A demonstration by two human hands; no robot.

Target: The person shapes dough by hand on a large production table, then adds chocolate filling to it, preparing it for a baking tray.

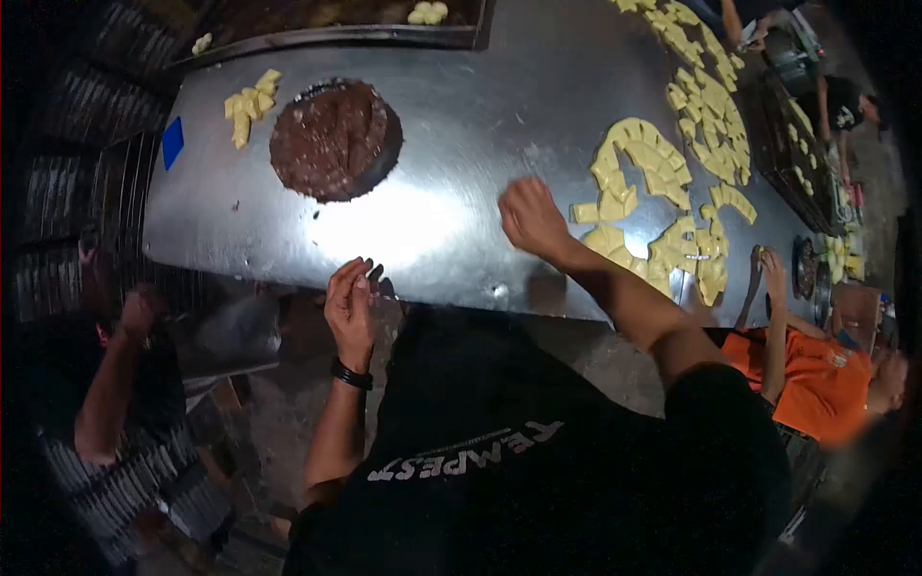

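Observation:
My left hand (351, 305) rests at the near edge of the steel table (451, 125), fingers together and slightly curled, holding nothing that I can see. My right hand (530, 219) is stretched out over the table with its fingers curled under, just left of a spread of yellow dough pieces (645, 182). Whether it holds a piece cannot be made out. A round brown slab (334, 140) cut into wedges lies at the far left of the table, apart from both hands.
A small pile of yellow pieces (250, 102) lies beside the brown slab. More yellow pieces (709, 91) run along the far right. A person in orange (816, 379) stands at the right, another person (115, 384) at the left. Dark trays (797, 158) flank the table.

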